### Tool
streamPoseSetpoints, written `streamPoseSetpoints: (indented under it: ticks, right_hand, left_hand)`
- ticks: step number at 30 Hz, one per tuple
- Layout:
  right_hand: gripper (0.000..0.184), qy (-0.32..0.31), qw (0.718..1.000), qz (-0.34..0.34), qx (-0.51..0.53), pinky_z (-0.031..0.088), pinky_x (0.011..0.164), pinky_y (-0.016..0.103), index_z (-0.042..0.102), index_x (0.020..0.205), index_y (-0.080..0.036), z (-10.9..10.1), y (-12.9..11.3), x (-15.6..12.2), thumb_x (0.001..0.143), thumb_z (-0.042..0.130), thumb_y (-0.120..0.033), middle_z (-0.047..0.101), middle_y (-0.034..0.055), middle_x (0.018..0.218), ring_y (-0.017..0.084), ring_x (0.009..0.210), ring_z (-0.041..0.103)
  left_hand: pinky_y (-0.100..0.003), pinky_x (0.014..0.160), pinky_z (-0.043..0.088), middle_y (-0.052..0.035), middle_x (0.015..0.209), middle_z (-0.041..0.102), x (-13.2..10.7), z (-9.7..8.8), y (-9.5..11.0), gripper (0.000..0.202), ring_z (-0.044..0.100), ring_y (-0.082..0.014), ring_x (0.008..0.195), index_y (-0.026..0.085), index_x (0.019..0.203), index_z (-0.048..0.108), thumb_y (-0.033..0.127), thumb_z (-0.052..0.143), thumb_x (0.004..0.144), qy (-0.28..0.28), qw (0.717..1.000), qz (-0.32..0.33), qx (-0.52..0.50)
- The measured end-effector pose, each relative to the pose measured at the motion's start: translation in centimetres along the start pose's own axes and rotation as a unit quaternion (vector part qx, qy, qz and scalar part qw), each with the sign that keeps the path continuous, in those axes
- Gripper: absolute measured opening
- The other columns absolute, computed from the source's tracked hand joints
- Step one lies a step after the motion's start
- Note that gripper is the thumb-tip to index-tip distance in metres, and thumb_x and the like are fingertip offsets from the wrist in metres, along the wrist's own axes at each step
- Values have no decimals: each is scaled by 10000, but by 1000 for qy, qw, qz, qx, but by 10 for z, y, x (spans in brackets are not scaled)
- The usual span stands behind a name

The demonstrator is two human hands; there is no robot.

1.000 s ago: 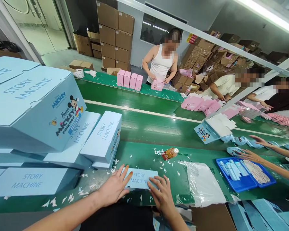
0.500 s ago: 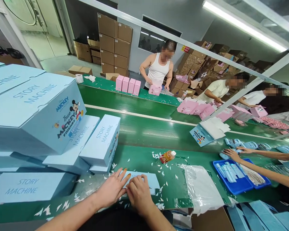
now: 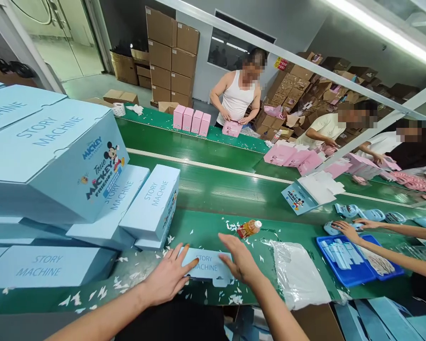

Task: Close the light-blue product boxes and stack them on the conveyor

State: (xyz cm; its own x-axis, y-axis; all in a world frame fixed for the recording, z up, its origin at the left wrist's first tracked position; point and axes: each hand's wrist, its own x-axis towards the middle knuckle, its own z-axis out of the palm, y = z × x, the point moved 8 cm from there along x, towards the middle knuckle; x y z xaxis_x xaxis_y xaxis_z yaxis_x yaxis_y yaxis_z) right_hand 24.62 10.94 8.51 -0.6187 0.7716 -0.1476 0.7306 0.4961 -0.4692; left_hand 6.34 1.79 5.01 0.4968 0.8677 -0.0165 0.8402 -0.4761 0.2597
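A light blue box [image 3: 209, 266] marked STORY MACHINE lies in front of me on the green table, a notched flap showing along its near edge. My left hand [image 3: 168, 276] rests on the box's left end with its fingers spread. Over the right end, my right hand [image 3: 242, 259] is open, thumb and fingers apart; whether its thumb touches the box I cannot tell. Just beyond stands a tilted bottle of amber drink [image 3: 249, 228]. A narrow blue box [image 3: 152, 201] and a stack of larger blue boxes [image 3: 49, 137] are to the left.
White paper scraps litter the green table [image 3: 199, 225]. At right are a white plastic bag [image 3: 300, 274], a blue tray [image 3: 344, 279] of parts and a co-worker's hands [image 3: 348, 230]. An open blue box [image 3: 314, 192] sits beyond. Across the line, people handle pink boxes [image 3: 231, 128].
My right hand has lifted off the box's near middle and moved right, its fingers opening. My left hand stays on the left end. The box's lettering and front flap now show.
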Motion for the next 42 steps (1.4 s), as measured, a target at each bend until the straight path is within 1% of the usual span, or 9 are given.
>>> streamPoseSetpoints:
  ticks: [3, 5, 10, 16, 24, 27, 34, 38, 42]
  right_hand:
    - [632, -75, 994, -73, -10, 313, 1148, 523, 344, 1441, -370, 25, -10, -32, 873, 531, -575, 367, -16, 1513, 275, 1403, 293]
    - [558, -90, 991, -89, -34, 325, 1133, 540, 376, 1418, -397, 37, -6, -45, 896, 519, -535, 337, -33, 1528, 282, 1407, 281]
    - [407, -41, 990, -116, -68, 407, 1076, 499, 465, 1369, -351, 53, 5, -50, 965, 441, -305, 419, -10, 1483, 257, 1348, 367]
    - [434, 9, 983, -144, -115, 443, 1024, 477, 451, 1382, -332, 63, 3, -55, 962, 422, -229, 414, 19, 1486, 270, 1354, 350]
    - [655, -12, 973, -127, -191, 286, 1083, 569, 190, 1498, -347, 88, 12, -65, 913, 384, -127, 164, 8, 1591, 309, 1431, 191]
    - [680, -22, 970, -130, -206, 232, 1095, 595, 161, 1502, -356, 87, 11, -65, 904, 393, -131, 122, 5, 1599, 315, 1429, 181]
    - [700, -41, 964, -147, -216, 220, 1092, 615, 133, 1501, -379, 79, 5, -64, 900, 392, -129, 93, 3, 1604, 322, 1414, 206]
    - [778, -38, 967, -139, -210, 142, 1108, 658, 87, 1514, -336, 90, 5, -66, 854, 423, -97, 50, 39, 1606, 335, 1438, 137]
    - [919, -71, 974, -114, -181, 79, 1126, 667, 58, 1508, -369, 102, 13, -67, 759, 490, -57, 13, 27, 1608, 322, 1450, 105]
  left_hand:
    - [-581, 1023, 385, -130, 1500, 317, 0, 4, -2, 598, 291, -412, 1370, 386, 1464, 264, 278, 466, 912, -6, 1000, -8, -3]
    - [-579, 1020, 384, -133, 1507, 315, 0, 7, -2, 591, 285, -418, 1375, 390, 1467, 253, 302, 462, 921, -18, 1000, -10, -1]
    - [-572, 1033, 360, -139, 1529, 288, 0, 10, -3, 596, 266, -423, 1388, 380, 1479, 223, 333, 454, 931, -37, 999, 1, 15]
    - [-585, 1059, 309, -152, 1539, 270, -2, 14, -5, 629, 258, -425, 1395, 365, 1487, 202, 301, 471, 922, -42, 998, 34, 33]
    - [-626, 1071, 259, -158, 1587, 125, -3, 12, -4, 680, 168, -440, 1424, 351, 1501, 137, 271, 462, 910, -73, 996, 38, 35]
    - [-645, 1049, 278, -163, 1591, 85, -5, 12, -5, 713, 167, -443, 1424, 359, 1503, 104, 243, 463, 898, -84, 995, 44, 40]
    - [-680, 988, 329, -220, 1570, 110, -3, 11, -5, 830, 247, -482, 1384, 363, 1504, 46, 206, 534, 852, -104, 991, 62, 65]
    - [-681, 1012, 321, -201, 1575, 104, -2, 19, -3, 1044, 192, -468, 1409, 376, 1501, 57, 49, 654, 710, -109, 987, 48, 109]
    - [-707, 1023, 298, -167, 1578, 133, 0, 27, -1, 1157, 139, -481, 1417, 412, 1488, 144, -71, 682, 585, -112, 984, 41, 129]
